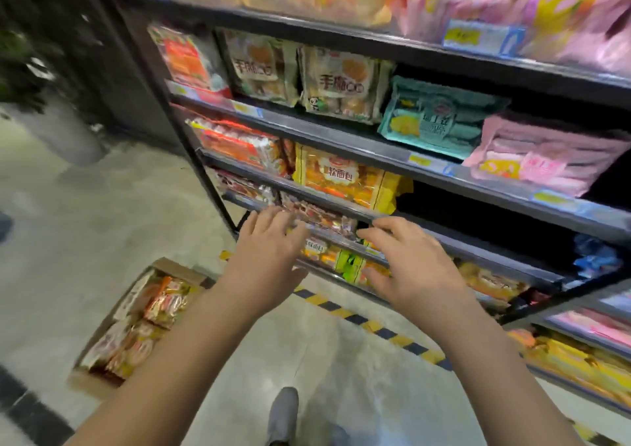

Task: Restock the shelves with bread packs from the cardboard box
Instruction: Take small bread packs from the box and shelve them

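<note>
Both hands were up at the shelves! The left grip (269,240) was spread wide with fingers straight, clamped on nothing. Its fingertips were over the dark red packs (321,215) on a low shelf (341,240); whether they touched or fell just short, the blur would not say. The right grip (406,257), at three o'clock of the left, was likewise apart and empty, hovering near that shelf's front edge.

Down at eight o'clock of the hands, the cardboard box (177,269) sat on the floor (85,206) with its flaps apart. The bread packs (153,309) were heaped inside in orange and red wrappers. At twelve o'clock a yellow pack (341,175) stood one shelf up, with a dark gap at its three o'clock.

My read: these packs would be light, soft and crinkly, the film slippery and the bread easily squashed. They looked best taken flat across both long edges, or by a sealed end, gently, never squeezed through the middle.
</note>
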The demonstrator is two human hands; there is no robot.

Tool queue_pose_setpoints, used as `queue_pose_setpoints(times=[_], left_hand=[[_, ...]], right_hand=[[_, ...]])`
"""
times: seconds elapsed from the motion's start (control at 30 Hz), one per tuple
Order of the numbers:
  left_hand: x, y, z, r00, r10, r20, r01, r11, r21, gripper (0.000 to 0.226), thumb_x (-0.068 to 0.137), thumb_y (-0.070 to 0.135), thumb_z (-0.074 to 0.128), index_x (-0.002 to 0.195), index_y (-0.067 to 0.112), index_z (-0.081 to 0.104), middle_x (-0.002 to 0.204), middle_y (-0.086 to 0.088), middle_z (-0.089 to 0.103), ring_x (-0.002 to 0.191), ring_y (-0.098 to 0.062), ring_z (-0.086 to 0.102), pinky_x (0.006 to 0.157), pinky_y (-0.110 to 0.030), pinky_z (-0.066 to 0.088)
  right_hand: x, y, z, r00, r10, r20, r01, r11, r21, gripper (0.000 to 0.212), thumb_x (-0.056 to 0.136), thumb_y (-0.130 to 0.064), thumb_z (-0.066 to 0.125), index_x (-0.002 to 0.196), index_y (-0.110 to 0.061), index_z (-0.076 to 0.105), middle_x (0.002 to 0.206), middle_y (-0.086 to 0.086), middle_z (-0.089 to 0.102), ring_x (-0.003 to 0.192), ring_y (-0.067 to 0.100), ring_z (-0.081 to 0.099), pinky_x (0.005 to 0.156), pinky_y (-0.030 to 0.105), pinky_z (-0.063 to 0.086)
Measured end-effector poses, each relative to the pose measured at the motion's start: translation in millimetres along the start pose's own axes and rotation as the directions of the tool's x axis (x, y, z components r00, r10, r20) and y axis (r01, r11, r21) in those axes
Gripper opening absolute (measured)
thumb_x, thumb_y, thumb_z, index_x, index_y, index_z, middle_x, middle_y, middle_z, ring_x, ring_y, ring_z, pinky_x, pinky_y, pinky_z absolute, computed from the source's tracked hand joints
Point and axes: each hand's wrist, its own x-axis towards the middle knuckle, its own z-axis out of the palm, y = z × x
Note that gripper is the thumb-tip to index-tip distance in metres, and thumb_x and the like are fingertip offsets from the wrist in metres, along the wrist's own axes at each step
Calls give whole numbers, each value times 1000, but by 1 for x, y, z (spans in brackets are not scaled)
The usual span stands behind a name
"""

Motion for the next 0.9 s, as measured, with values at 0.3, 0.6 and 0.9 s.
queue_pose_setpoints(times=[0.3,0.6,0.9], left_hand=[[-109,-57,6,913,-384,136,392,920,-30,59,98,51,62,150,30,48,161,-5,39,156,-31,23,127,-47,20],[-215,-149,27,739,-625,252,654,755,-43,63,99,56,58,154,30,42,166,-6,29,158,-29,16,129,-46,15],[-306,-286,64,619,-725,302,776,623,-94,65,96,54,62,154,29,45,161,-6,37,154,-32,24,127,-47,17]], right_hand=[[33,-85,27,946,-308,102,307,951,27,56,94,-43,65,147,-36,48,151,-7,42,141,20,42,113,41,38],[69,-222,82,819,-529,224,535,844,37,51,98,-41,59,147,-36,47,151,-10,41,139,17,41,111,36,36],[115,-385,156,696,-603,390,645,764,29,51,98,-41,57,148,-38,46,149,-11,41,136,14,43,110,32,34]])
